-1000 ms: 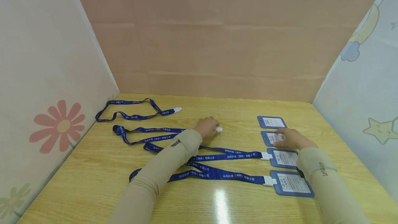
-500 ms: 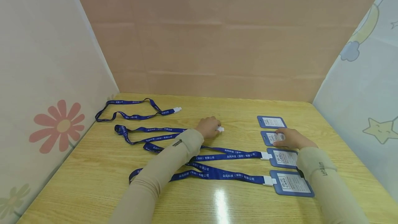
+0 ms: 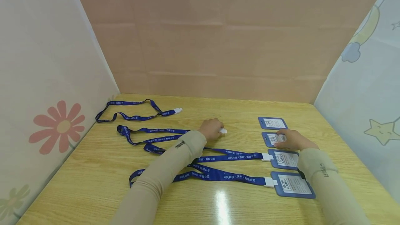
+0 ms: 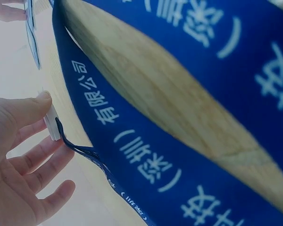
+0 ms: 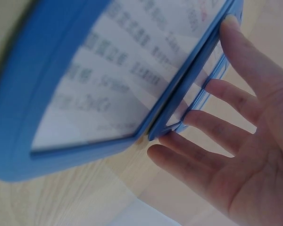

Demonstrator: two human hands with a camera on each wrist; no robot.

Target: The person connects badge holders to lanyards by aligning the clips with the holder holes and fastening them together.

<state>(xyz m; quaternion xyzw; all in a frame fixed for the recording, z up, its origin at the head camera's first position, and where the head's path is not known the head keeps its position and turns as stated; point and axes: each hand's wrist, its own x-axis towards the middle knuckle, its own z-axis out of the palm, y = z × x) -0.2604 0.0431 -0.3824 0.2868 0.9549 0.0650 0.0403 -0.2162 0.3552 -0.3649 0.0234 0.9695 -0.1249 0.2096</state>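
Note:
My left hand [image 3: 211, 129] pinches the white plastic clip [image 4: 52, 123] of a blue lanyard [image 3: 160, 138] between thumb and fingers. The lanyard's strap trails leftward, partly behind my sleeve. My right hand [image 3: 292, 140] grips a blue ID card holder [image 3: 269, 139] by its edges, thumb on the near side and fingers on the far side. This holder lies second from the back in a column. Its slotted end faces the clip, with a gap of table between them. In the right wrist view, my fingers [image 5: 221, 127] touch the holder's edge.
Two lanyards [image 3: 239, 175] [image 3: 240, 157] in front have clips joined to card holders [image 3: 295, 184] [image 3: 284, 159]. A loose lanyard [image 3: 134, 117] lies back left. Another holder [image 3: 273, 123] lies behind the gripped one. Printed side panels and a tan backdrop surround the wooden table [image 3: 250, 207].
My left hand has shifted slightly right with the clip, drawing the lanyard's looped far end rightward. The right hand stays on its card holder.

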